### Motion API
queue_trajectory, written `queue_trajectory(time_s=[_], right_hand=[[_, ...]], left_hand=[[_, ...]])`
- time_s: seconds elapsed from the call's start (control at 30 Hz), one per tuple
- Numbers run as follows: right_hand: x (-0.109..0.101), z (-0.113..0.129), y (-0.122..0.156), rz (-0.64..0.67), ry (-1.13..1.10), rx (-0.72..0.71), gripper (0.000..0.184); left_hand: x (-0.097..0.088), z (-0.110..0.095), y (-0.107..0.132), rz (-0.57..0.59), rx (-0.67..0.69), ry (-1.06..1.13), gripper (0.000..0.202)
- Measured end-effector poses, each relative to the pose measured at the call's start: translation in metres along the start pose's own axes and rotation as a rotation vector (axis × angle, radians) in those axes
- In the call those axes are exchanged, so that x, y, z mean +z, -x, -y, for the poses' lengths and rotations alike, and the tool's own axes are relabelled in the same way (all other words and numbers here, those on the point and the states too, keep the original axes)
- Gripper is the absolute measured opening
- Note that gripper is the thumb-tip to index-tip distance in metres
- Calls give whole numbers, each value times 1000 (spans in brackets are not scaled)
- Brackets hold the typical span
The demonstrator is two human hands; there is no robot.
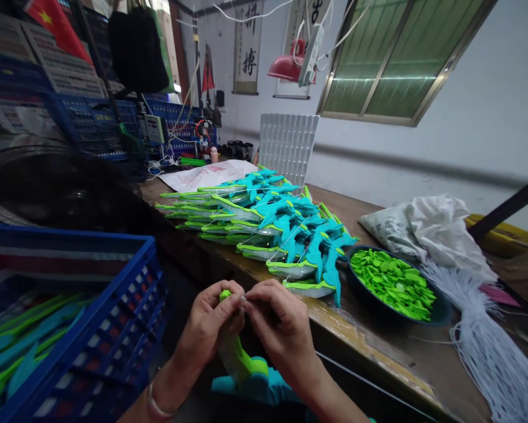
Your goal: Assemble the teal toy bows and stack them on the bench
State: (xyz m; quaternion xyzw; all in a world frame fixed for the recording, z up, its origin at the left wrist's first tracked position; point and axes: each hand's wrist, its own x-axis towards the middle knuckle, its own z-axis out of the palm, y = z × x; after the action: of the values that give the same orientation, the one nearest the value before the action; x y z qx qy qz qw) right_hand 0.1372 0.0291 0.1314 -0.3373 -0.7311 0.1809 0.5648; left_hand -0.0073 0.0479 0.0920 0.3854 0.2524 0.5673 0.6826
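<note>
A toy bow with green limbs and a turquoise middle [257,370] hangs in front of me below the table edge. My left hand [202,329] is closed around the green tip of one limb, with thumb and fingers pressed together. Against that tip, my right hand [286,329] pinches a thin white string [243,301]; its end is mostly hidden by the fingertips. Just beyond my hands, a pile of similar toy bows [286,226] lies on the wooden table [378,352], many with white strings across them.
Right of the pile stands a dark bowl [443,311] of small green plastic pieces [391,282]. A bundle of white strings [488,352] hangs over the table beside white sacks [423,229]. At left are a blue crate [127,329] holding bow parts and a dark fan [70,194].
</note>
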Motion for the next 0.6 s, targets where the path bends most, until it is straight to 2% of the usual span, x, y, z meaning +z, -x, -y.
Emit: queue_trajectory(time_s=[0.13,0.3,0.5,0.6], right_hand=[[1,-3,3,14,43,-14,8],[3,-11,9,21,94,-1,7],[3,-16,10,-55,62,5,9],[2,-19,10,-42,11,28,9]], left_hand=[[-3,6,2,47,-35,-3,18],[-5,6,1,12,-59,-13,20],[-7,9,-1,-7,-68,-61,22],[-9,12,-2,-10,-76,-84,23]])
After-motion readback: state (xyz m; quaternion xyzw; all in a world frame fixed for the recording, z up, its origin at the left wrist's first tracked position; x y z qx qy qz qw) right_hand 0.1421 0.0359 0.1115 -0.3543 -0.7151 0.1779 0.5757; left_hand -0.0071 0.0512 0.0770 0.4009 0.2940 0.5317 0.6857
